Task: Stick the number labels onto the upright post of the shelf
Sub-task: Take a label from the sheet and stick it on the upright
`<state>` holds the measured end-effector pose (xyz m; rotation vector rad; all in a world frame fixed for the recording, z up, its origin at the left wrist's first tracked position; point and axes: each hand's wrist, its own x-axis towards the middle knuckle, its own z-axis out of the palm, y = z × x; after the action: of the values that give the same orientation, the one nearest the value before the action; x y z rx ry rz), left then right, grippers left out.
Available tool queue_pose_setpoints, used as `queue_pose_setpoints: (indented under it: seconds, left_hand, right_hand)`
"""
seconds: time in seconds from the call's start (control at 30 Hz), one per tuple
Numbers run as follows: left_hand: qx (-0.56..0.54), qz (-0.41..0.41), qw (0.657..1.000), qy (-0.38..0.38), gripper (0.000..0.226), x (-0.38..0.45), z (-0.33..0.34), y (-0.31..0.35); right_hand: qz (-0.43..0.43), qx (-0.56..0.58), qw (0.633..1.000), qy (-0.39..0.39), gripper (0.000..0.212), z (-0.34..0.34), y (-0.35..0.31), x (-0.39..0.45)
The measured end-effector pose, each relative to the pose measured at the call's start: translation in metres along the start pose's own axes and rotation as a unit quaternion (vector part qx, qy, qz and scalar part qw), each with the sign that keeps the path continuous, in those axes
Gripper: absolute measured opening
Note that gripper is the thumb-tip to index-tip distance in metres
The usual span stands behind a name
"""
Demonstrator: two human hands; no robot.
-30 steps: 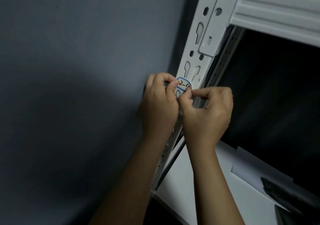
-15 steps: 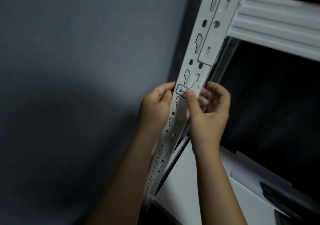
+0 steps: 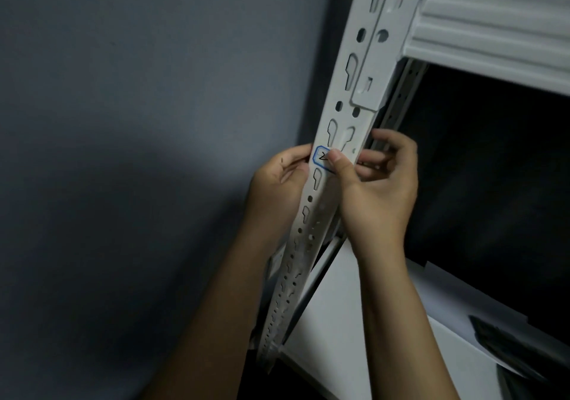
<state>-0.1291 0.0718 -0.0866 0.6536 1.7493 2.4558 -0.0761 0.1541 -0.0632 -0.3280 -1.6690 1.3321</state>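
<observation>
A white perforated steel upright post (image 3: 311, 230) of a shelving rack runs diagonally from the top of the view down toward the lower middle, with keyhole slots and round holes punched along its face. Stuck on that face, just below a pair of keyhole slots, is a small white number label (image 3: 320, 156) with a blue border and black handwriting that begins with a "2"; the rest of the writing is hidden.

The right hand (image 3: 377, 189) comes from below on the shelf side of the post. Its thumb (image 3: 339, 163) lies flat over the right part of the label and presses it against the metal, while the other fingers curl loosely behind the post's far edge. The left hand (image 3: 279, 180) is on the wall side, its fingers curled round the post's left edge beside the label, gripping the post. The two hands sit close together with the post between them.

At the upper right a white ribbed crossbeam (image 3: 493, 32) hooks into the post through a bracket plate (image 3: 374, 69). Below it the shelf bay is dark. A white shelf board (image 3: 333, 331) lies at the lower right, with a dark object (image 3: 505, 341) on it that is too dim to identify. A grey-blue wall (image 3: 138, 122) fills the left side.
</observation>
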Motion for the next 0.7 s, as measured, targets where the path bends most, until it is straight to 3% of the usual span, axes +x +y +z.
queue_pose_setpoints:
  seconds: [0.23, 0.33, 0.5, 0.7]
  left_hand:
    - [-0.008, -0.001, 1.000, -0.011, 0.031, -0.002, 0.002, 0.002]
    - [-0.022, -0.012, 0.999, -0.023, 0.035, -0.002, -0.001, 0.003]
    - [-0.024, -0.017, 0.998, -0.048, 0.046, -0.005, -0.003, 0.005]
    - [-0.020, -0.021, 0.998, -0.056, 0.042, -0.004, -0.006, 0.004]
  right_hand:
    - [-0.025, 0.067, 0.996, -0.060, 0.041, -0.015, 0.004, 0.000]
    - [-0.028, 0.078, 0.995, -0.060, 0.057, -0.007, 0.008, -0.006]
    - [-0.056, 0.003, 0.997, -0.045, 0.094, 0.011, 0.009, -0.009]
    - [-0.055, 0.004, 0.998, -0.038, 0.095, 0.015, 0.006, -0.005]
